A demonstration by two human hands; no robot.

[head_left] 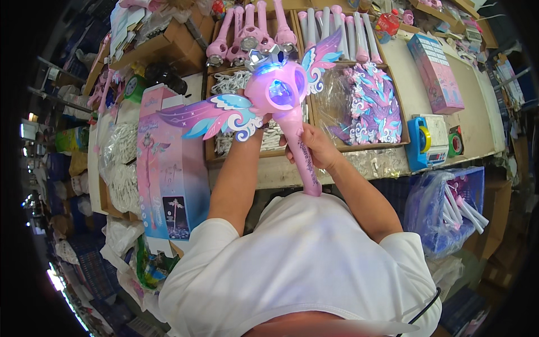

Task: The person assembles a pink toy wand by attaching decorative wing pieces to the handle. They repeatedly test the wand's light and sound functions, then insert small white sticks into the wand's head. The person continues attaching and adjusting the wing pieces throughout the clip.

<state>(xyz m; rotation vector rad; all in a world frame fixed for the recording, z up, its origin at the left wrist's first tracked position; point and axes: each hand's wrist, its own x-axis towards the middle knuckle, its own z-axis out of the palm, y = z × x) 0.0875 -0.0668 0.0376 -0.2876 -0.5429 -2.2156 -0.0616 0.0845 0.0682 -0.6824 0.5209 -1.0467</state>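
White shirt (303,253): filling the near edge, with both bare forearms reaching forward from its sleeves.
Blue crate (476,182): standing low at the right, plastic film hanging over its side and pale handles sticking out.
Pink wand (291,126): leaning between the hands, its handle end pointing back toward the shirt and its round head lying farthest away, glowing blue-violet.
Right hand (315,145): gripping the handle, fingers closing around its upper part, just below the head; the lower handle is running free beneath the grip.
Left hand (266,118): hiding mostly behind the head and left wing; whether it is gripping, I cannot tell.
Wings: spreading out either side of the head, beyond the right hand, in purple, pink and blue.
Pink-and-blue carton (163,174): standing at the left, beside the left forearm.
Cardboard trays (365,148): sitting beyond the hands, holding white cords (231,83) and loose wing pieces (375,104).
Farthest row: pink wand parts (220,42) and pale handles (350,36) are lying side by side.
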